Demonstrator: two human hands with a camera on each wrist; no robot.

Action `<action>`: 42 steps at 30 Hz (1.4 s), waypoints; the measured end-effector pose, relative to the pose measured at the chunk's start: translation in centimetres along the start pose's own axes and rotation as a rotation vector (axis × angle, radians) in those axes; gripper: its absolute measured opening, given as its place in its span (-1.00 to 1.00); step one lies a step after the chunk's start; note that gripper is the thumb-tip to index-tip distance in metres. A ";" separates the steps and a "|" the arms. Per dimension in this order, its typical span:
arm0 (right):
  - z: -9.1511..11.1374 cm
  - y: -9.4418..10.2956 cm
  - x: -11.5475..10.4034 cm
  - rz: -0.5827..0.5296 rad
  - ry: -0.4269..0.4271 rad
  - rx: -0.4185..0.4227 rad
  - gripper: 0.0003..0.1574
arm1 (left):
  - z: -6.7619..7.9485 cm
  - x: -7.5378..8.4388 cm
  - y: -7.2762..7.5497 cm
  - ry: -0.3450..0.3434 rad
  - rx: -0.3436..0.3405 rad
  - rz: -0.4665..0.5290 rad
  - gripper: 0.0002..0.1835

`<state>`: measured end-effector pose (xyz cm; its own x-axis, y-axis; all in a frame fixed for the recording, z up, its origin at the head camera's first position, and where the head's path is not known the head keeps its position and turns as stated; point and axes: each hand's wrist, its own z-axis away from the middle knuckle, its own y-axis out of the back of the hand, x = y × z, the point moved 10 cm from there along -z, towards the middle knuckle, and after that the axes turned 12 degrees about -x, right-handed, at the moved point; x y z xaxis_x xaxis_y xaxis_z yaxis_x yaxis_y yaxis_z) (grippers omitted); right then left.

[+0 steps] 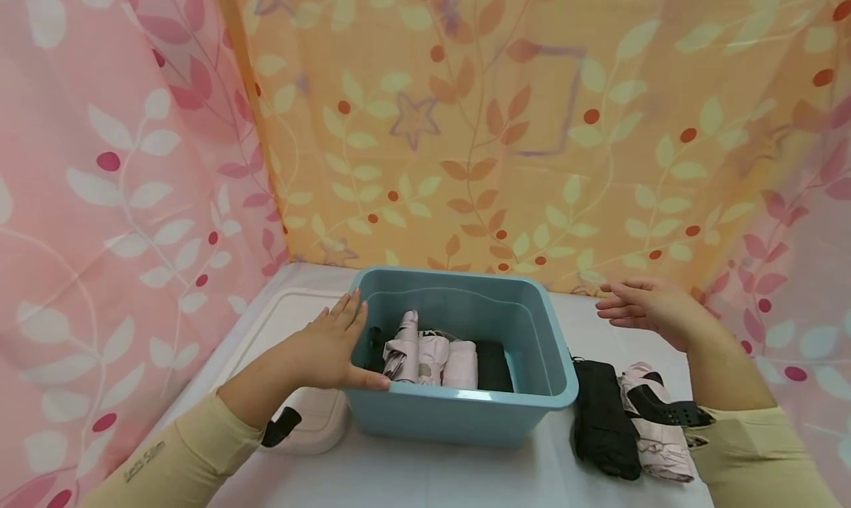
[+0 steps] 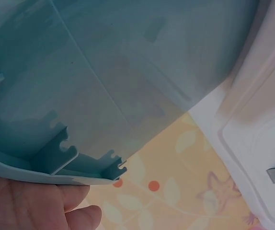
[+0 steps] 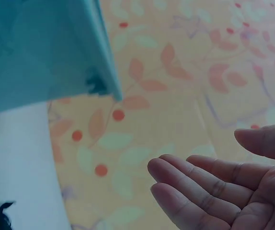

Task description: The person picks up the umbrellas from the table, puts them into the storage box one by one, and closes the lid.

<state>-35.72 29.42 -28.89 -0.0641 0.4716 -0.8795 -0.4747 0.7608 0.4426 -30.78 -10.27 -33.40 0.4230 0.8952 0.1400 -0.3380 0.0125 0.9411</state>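
Observation:
A blue-green plastic bin (image 1: 452, 419) stands in the middle of the table in the head view. My left hand (image 1: 326, 349) rests on its left rim, fingers straight and thumb along the front edge; in the left wrist view the fingers (image 2: 37, 203) lie against the rim. Inside the bin, rolled pale pink cloth bundles (image 1: 460, 364) stand in a row, with a black bundle (image 1: 493, 368) at their right and a dark item at the left end. My right hand (image 1: 648, 312) hovers right of the bin, holding nothing, its fingers loosely extended.
Right of the bin lie a black cloth bundle (image 1: 603, 419) and a pale pink one (image 1: 658, 441), partly behind my right wrist strap. A white lid-like piece (image 1: 312, 416) lies left of the bin, partly under my left arm. Patterned cloth (image 1: 412, 168) hangs around the table.

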 end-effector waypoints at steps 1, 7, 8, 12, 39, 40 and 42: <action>0.3 0.2 0.7 -0.003 -0.011 0.000 -0.25 | 0.0 0.0 0.0 0.000 0.001 -0.003 0.39; 2.1 1.4 4.7 -0.023 -0.060 -0.009 -0.27 | 0.1 0.1 0.1 -0.004 -0.001 0.009 0.39; 2.4 1.5 5.4 -0.025 -0.072 -0.012 -0.27 | 0.1 0.0 0.1 -0.003 -0.004 0.010 0.39; 3.5 1.6 8.6 -0.006 -0.159 -0.024 -0.25 | 0.2 0.0 -0.1 0.001 -0.013 0.009 0.39; 7.2 -0.1 22.6 -0.057 -0.525 -0.017 -0.47 | -0.2 0.0 0.0 0.014 -0.035 0.002 0.38; 7.2 -0.3 22.8 -0.066 -0.522 -0.023 -0.50 | -0.2 0.0 0.0 0.013 -0.036 0.003 0.37; 7.1 -0.8 23.1 -0.085 -0.519 -0.036 -0.56 | -0.2 0.1 -0.1 0.013 -0.038 0.004 0.37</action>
<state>-30.57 42.88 -48.37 0.4150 0.5747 -0.7053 -0.4900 0.7944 0.3590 -30.93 -10.11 -33.52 0.4111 0.9009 0.1394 -0.3711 0.0257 0.9282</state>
